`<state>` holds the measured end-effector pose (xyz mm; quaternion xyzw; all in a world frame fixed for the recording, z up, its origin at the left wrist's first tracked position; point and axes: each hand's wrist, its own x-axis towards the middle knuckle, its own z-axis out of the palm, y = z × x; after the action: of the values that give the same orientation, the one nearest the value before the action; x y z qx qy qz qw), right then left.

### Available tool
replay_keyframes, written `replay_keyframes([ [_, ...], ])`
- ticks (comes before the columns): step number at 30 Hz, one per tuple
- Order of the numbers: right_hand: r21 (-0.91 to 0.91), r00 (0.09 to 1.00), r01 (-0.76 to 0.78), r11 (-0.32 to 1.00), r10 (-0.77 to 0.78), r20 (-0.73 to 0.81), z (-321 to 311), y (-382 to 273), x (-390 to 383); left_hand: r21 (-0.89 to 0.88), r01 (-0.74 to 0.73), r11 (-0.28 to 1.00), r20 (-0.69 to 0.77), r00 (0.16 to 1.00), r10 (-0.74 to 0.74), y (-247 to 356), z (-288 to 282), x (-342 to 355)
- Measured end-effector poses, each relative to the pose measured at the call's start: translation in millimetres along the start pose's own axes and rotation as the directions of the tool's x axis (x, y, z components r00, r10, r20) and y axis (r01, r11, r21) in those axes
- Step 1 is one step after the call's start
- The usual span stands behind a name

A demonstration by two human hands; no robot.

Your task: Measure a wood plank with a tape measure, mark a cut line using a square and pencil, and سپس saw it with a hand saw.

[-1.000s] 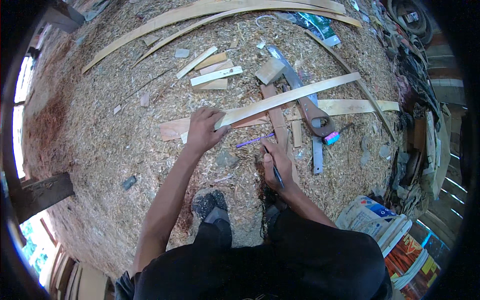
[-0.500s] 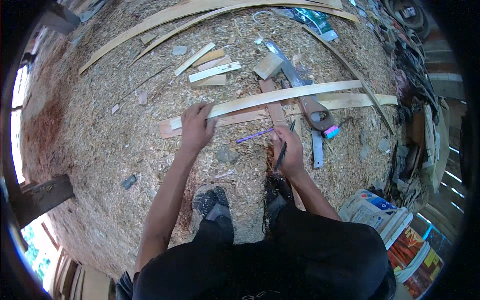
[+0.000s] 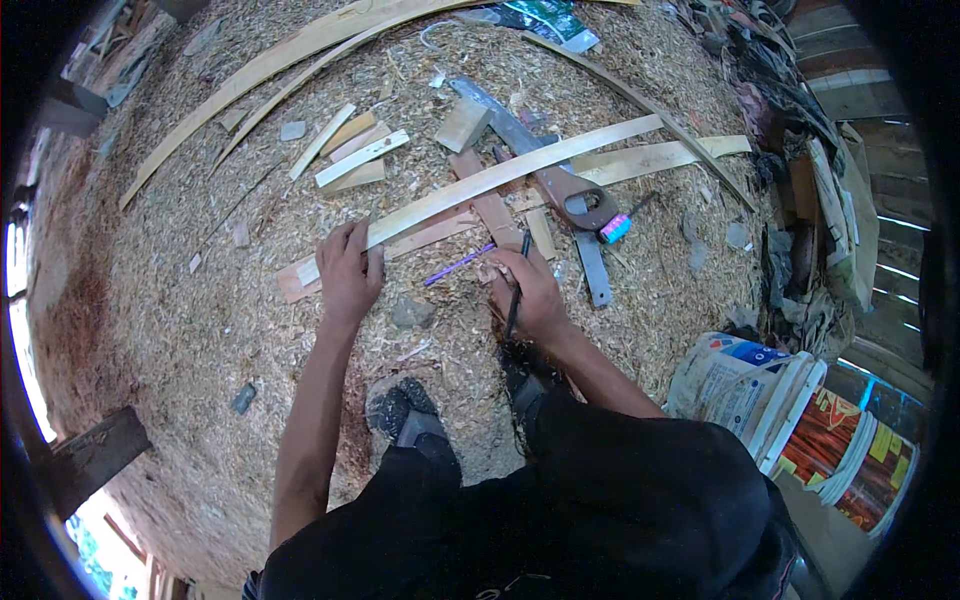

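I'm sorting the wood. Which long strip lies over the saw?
The pale strip under the left hand crosses over the saw; the other pale strip seems to run beneath it, and the dark strip lies clear.

We are looking down at a floor (image 3: 190, 440) covered in wood shavings (image 3: 150, 290), daylight (image 3: 897, 222) showing through a slatted wall (image 3: 893, 185) at right.

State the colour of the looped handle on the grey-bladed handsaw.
The looped handle is brown, seen best in the head view.

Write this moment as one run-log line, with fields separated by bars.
left hand: on pale wood strip | right hand: holding dark pencil-like stick | handsaw: partly under strip
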<state>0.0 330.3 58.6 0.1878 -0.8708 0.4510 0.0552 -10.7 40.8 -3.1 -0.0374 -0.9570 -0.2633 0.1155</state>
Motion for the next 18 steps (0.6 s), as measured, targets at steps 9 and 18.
replay_keyframes([
  [9, -0.308, 0.970, -0.214, 0.927, 0.165, -0.178, -46.7, 51.3, -24.1, -0.010, 0.009, 1.000, -0.026, 1.000, -0.009, 4.8, -1.4, -4.3],
  [18, -0.450, 0.920, -0.383, 0.807, 0.293, -0.260, -42.8, 85.4, -50.1, -0.061, 0.050, 0.997, -0.066, 0.996, -0.054, -3.0, 1.6, -4.8],
])
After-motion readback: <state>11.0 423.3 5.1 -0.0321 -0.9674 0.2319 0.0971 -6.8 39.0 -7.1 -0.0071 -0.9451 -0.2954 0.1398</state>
